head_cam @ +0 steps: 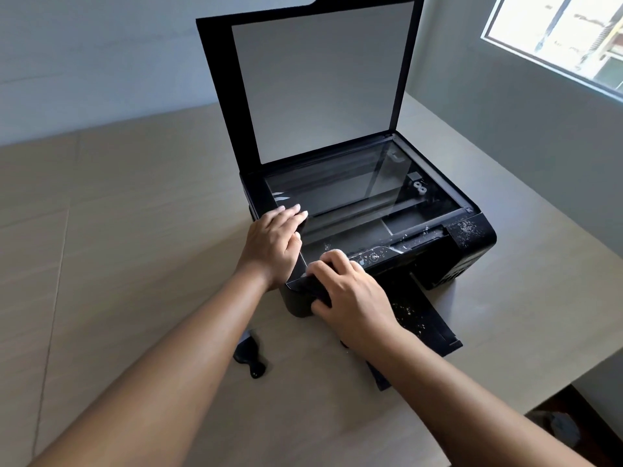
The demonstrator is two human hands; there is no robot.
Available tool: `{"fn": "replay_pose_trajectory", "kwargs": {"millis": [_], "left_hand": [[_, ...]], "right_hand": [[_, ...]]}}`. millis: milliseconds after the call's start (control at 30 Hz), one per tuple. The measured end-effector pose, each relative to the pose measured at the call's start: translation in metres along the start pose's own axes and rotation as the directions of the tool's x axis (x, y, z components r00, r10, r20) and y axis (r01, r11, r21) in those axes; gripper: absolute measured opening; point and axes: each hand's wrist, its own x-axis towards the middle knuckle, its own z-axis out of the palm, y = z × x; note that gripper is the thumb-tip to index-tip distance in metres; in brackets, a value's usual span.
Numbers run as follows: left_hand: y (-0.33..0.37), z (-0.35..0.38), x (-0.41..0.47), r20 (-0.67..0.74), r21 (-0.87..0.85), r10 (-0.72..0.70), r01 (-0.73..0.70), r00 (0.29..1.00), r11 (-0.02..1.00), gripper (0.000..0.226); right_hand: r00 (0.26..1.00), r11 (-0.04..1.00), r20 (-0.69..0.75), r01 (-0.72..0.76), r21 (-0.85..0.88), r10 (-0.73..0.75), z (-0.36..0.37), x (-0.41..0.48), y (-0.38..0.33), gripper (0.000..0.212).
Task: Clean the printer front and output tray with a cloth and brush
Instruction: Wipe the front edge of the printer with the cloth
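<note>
A black printer (pixel 472 244) stands on the table with its scanner lid (pixel 323 79) raised upright and the glass (pixel 354 193) bare. White specks dot its front right corner, the control panel (pixel 371 256) and the pulled-out output tray (pixel 428 321). My left hand (pixel 273 244) lies flat on the printer's left top edge, fingers on the rim of the glass. My right hand (pixel 354 291) presses a black cloth (pixel 315 288) onto the front left corner. A small black brush (pixel 251 357) lies on the table, below and left of the printer.
The beige table (pixel 135 230) stretches wide to the left. Its right edge (pixel 573 375) drops off close to the tray, with floor below. Walls stand behind, and a window (pixel 566 35) sits at the upper right.
</note>
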Motion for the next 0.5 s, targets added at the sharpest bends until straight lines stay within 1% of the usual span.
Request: {"fn": "replay_pose_trajectory", "kwargs": {"millis": [67,133,233,333,400,500], "left_hand": [[0.0,0.0,0.0,0.006,0.002,0.0,0.0,1.0,1.0,0.054],[0.001,0.0,-0.001,0.003,-0.001,0.001,-0.001,1.0,1.0,0.054],[0.0,0.0,-0.001,0.003,-0.003,0.0,0.0,1.0,1.0,0.054],[0.0,-0.001,-0.001,0.011,-0.003,-0.005,0.005,1.0,1.0,0.054],[0.0,-0.002,-0.002,0.013,-0.003,-0.002,0.002,1.0,1.0,0.054],[0.0,-0.002,-0.001,0.001,-0.005,0.008,-0.008,1.0,1.0,0.053]], "right_hand": [[0.999,1.0,0.045,0.02,0.006,-0.02,-0.001,-0.002,-0.001,0.041],[0.998,1.0,0.066,0.008,-0.009,-0.008,-0.005,-0.003,0.004,0.041],[0.998,0.999,0.046,-0.034,-0.034,0.036,-0.004,-0.001,0.005,0.038],[1.0,0.998,0.026,-0.009,-0.061,0.01,-0.002,0.004,-0.004,0.033],[0.999,0.997,0.039,0.015,-0.072,-0.012,-0.006,0.006,-0.001,0.035],[0.998,0.992,0.03,-0.042,-0.117,0.046,-0.021,0.008,0.023,0.034]]}}
